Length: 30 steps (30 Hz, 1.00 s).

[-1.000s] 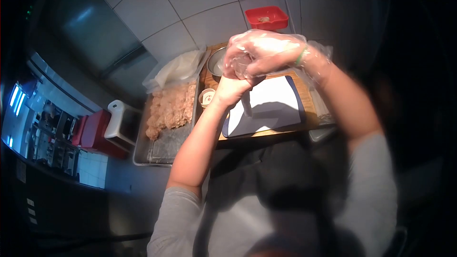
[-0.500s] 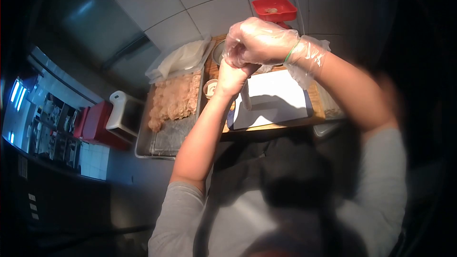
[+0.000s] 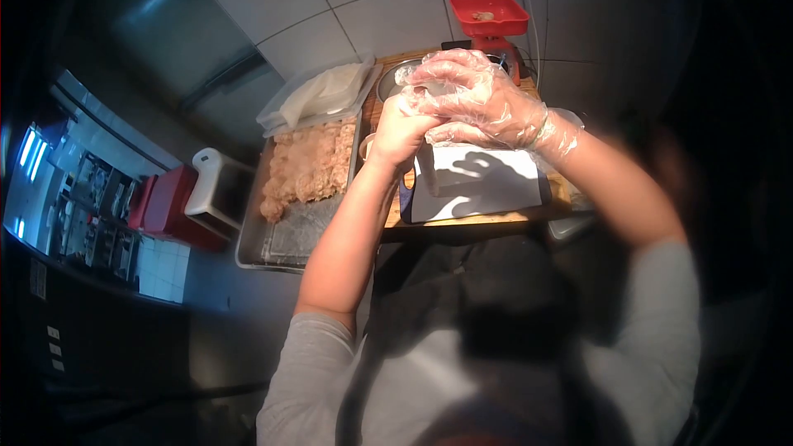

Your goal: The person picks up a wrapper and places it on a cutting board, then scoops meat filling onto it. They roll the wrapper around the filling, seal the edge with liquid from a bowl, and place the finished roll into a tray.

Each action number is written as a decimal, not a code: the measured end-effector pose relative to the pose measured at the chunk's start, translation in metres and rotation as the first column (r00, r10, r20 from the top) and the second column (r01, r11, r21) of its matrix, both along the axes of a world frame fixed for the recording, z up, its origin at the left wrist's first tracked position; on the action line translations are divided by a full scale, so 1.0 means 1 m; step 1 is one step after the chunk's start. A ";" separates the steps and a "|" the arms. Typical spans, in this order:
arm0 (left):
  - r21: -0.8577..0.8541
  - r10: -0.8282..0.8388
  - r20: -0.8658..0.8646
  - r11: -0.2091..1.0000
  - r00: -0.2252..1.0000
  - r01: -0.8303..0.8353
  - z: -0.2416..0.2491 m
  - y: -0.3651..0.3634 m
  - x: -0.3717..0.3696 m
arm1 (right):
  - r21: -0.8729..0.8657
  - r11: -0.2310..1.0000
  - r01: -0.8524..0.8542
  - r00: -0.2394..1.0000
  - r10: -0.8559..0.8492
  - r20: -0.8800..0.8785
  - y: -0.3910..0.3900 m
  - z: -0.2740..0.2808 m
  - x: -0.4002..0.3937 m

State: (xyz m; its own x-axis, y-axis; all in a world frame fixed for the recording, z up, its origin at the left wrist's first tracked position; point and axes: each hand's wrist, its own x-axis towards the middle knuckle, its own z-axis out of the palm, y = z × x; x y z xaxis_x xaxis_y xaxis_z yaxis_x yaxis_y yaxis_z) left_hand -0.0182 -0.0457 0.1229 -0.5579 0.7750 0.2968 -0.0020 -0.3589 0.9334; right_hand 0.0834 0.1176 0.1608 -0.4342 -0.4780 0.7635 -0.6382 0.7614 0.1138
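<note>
Along the left edge of a brown wooden worktop (image 3: pixel 562 198), a long rectangular grey metal tray (image 3: pixel 293 236) is lying, its nearer part showing bare metal. On the worktop, reaching to its near edge, a white rectangular cutting board with a dark blue border (image 3: pixel 429 208) is lying in the hands' shadow. Pinkish-orange lumpy pieces (image 3: pixel 306 161) are filling the tray's middle, below a clear plastic cover with white sheeting (image 3: pixel 320 102). Toward the worktop's far right corner, a red scale with a shallow pan (image 3: pixel 496 26) is standing. Above the board, the right hand (image 3: pixel 486 101) is wearing a clear, crinkled plastic glove (image 3: pixel 556 134), its fingers parted and curving over the bare left hand (image 3: pixel 399 130). The left hand is touching it, folded; I cannot tell whether it is pinching anything. A round metal bowl (image 3: pixel 385 83) is sitting behind them, toward the far left corner.
</note>
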 end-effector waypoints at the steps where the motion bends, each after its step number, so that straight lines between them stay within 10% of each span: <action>1: 0.021 0.022 -0.063 1.000 0.998 -0.021 -0.004 0.000 -0.003 | -0.005 1.000 -0.003 1.000 0.003 0.013 0.000 0.000 -0.001; 8: -0.186 0.019 -0.218 0.981 0.976 -0.061 0.016 -0.002 0.015 | 0.023 1.000 -0.001 0.986 -0.002 0.166 0.000 0.007 -0.013; 10: -0.192 0.014 -0.153 0.980 0.988 -0.044 0.012 -0.005 0.008 | -0.368 0.925 -0.090 0.861 0.258 0.437 0.000 0.013 -0.019; 12: -0.198 -0.069 -0.080 0.979 0.994 0.052 0.017 -0.009 0.003 | -0.497 0.853 -0.160 0.908 0.324 0.264 0.001 0.020 -0.014; 17: -0.098 -0.122 -0.048 0.988 0.991 0.117 0.017 -0.004 0.015 | -0.060 0.998 0.004 0.969 0.011 0.247 -0.004 0.013 -0.005; 21: -0.139 -0.099 -0.092 0.987 0.991 0.086 0.029 -0.007 0.024 | -0.254 0.957 -0.141 0.975 0.179 0.131 0.004 0.007 0.004; 24: -0.007 -0.187 -0.146 0.982 0.971 0.188 0.023 -0.009 0.004 | -0.790 0.604 0.101 0.909 0.267 0.320 0.003 -0.039 0.032; 26: 0.082 -0.002 -0.245 0.996 0.969 0.023 0.033 -0.005 0.027 | -0.834 0.233 0.501 0.606 0.594 0.530 -0.003 -0.097 0.035; 28: 0.087 0.099 -0.360 0.994 0.928 -0.073 0.037 -0.009 0.048 | -0.869 -0.001 0.496 0.097 0.994 0.054 -0.026 -0.124 0.036; 30: 0.061 0.003 -0.616 0.997 0.788 0.045 0.027 -0.015 0.057 | -0.873 -0.310 0.375 0.356 0.918 -0.173 -0.057 -0.082 0.040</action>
State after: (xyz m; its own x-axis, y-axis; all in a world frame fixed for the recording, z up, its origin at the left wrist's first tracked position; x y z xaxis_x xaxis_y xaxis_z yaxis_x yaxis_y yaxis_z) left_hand 0.0389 -0.0610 0.1502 -0.2228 0.7487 0.6243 0.5556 -0.4287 0.7124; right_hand 0.1236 0.0609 0.0787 -0.9874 -0.0627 0.1451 -0.0387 -0.7944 -0.6061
